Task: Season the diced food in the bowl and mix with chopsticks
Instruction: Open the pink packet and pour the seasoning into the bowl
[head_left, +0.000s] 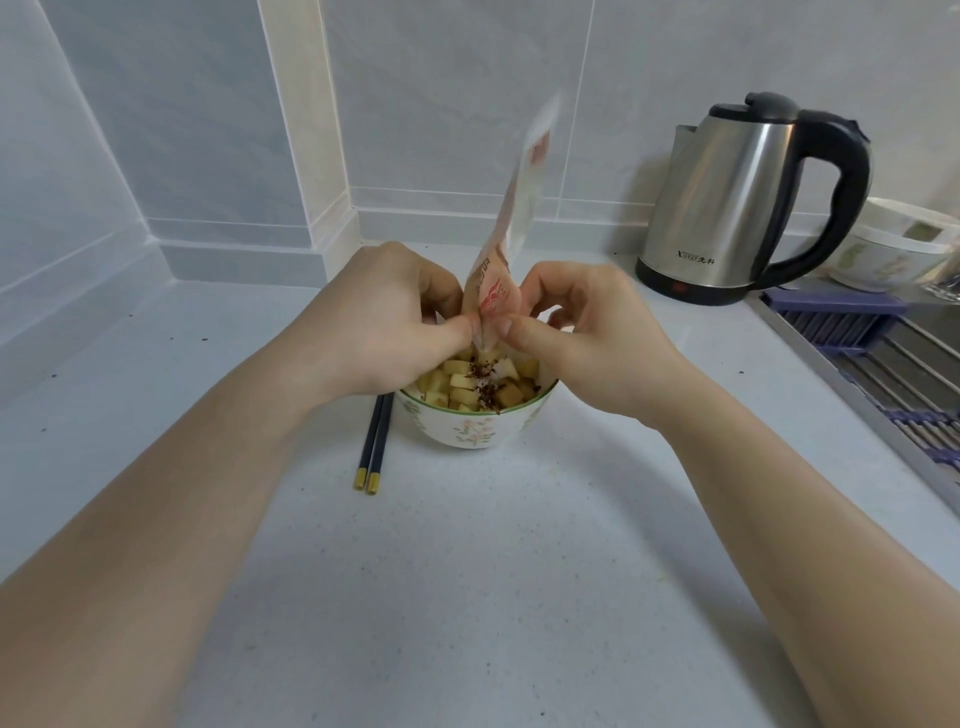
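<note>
A white bowl (470, 428) with a green rim and flower print stands mid-counter. It is full of pale yellow diced food (457, 387) with dark red and white seasoning on top. Both hands pinch the lower end of a tall seasoning packet (511, 223) right over the bowl. My left hand (387, 317) holds its left side, my right hand (582, 332) its right side. The packet's mouth points down at the food and its top is blurred. Dark blue chopsticks (375, 447) with gold ends lie on the counter, touching the bowl's left side, partly hidden under my left hand.
A steel electric kettle (748, 202) with a black handle stands at the back right. Beyond it sit white bowls (893, 244). A sink with a metal drain rack (883, 364) runs along the right edge. Tiled walls close the back and left of the white counter (467, 571).
</note>
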